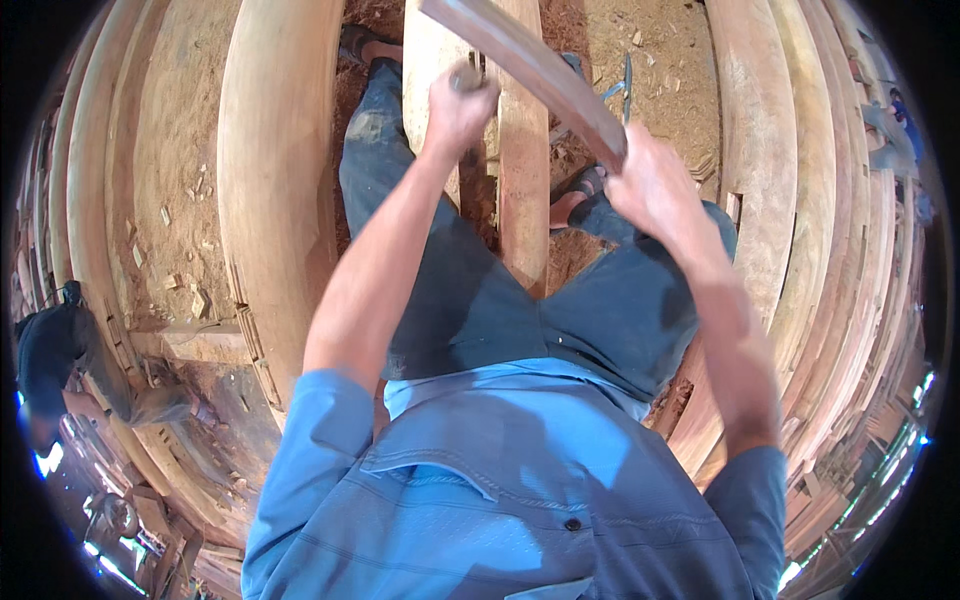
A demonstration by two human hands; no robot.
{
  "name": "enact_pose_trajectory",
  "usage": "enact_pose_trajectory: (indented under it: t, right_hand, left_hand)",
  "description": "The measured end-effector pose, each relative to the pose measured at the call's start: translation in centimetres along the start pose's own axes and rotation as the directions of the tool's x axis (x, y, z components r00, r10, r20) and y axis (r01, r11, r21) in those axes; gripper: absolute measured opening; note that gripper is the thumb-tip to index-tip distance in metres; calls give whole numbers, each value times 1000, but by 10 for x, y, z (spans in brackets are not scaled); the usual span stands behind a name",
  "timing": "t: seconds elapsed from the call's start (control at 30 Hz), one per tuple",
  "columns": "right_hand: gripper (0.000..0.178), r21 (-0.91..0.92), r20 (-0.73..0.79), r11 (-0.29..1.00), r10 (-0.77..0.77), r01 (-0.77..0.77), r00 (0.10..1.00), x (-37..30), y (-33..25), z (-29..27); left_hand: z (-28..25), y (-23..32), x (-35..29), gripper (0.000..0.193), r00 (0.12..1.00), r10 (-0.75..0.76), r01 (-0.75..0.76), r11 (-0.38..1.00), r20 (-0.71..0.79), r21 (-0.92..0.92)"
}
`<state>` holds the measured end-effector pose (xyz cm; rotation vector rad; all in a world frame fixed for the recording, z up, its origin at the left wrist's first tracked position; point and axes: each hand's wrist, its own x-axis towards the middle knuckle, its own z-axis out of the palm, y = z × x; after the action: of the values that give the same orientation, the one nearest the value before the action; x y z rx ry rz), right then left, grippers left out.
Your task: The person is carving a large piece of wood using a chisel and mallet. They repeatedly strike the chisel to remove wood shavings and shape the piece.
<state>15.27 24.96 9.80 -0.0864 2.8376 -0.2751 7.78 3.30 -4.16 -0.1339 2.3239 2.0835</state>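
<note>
- Bar of wood (pixel 540 85) aloft, right hand (pixel 655 182) clamped round its end!
- Left hand (pixel 461 117) grips a short handle (pixel 465 78): best held steady, met squarely, knuckles clear.

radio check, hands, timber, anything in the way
Left hand closed on round handle; right hand gripping wooden bar. Timber between the legs. Bar crosses the view, hiding part of the timber.

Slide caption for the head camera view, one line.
Astride a timber, a person grips a round-ended handle in the left hand and a long wooden bar in the right hand.
</note>
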Motion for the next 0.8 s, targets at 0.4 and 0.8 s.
enact_pose_trajectory:
  t: [0.4,0.8]
  right_hand:
    - [36,506,320,687,412,-521,853,-130,24,84]
    - [38,590,158,665,462,-458,873,-110,3,7]
  left_hand:
    - [-40,6,-98,26,974,97,-194,829,-206,-525]
    - [6,17,14,27,975,169,-201,951,-146,-236]
